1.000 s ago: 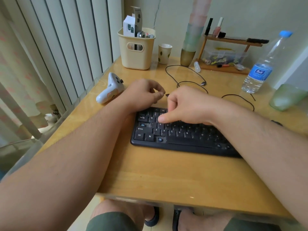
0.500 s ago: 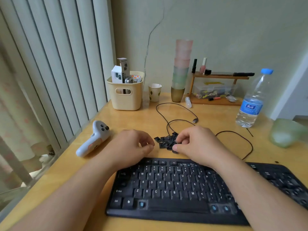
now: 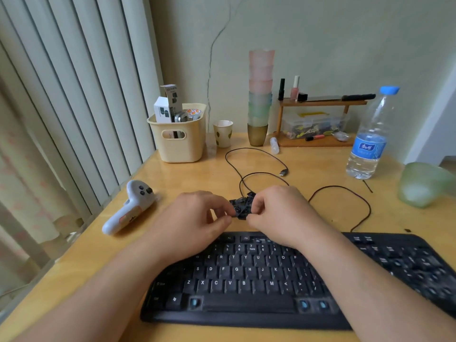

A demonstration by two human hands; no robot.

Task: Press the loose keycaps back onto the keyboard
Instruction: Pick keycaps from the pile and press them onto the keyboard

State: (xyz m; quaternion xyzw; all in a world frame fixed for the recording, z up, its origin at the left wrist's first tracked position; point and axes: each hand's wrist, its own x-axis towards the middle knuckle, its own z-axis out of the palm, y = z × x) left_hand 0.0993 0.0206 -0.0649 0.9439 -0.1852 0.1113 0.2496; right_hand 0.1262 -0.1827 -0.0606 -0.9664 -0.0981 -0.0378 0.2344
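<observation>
From the head cam: the black keyboard lies flat on the yellowish wooden desk, long axis running left to right, its letter rows reading upright toward the person and its right end trailing off toward the edge of the shot. A few spots on the bottom row show bare blue stems where caps are missing. The loose keycaps sit in a small dark pile on the desk just behind the keyboard's top edge, tumbled every which way, so no single direction to them

Containers: a cream basket at the back left holds a couple of small white boxes and some other bits I can't make out. Next to it there's a spotted paper cup, then a tall stack of pastel cups. A clear plastic box under the little wooden shelf has small colourful stuff inside, too blurry to name. A water bottle stands at the right, partly full

Grip: both hands meet right at the pile. The left hand has fingers curled, tips at the pile's left edge, and the right hand is curled at its right side. Both seem to be pinching caps, though which ones exactly is hidden by the fingers

A white controller lies off to the left
</observation>
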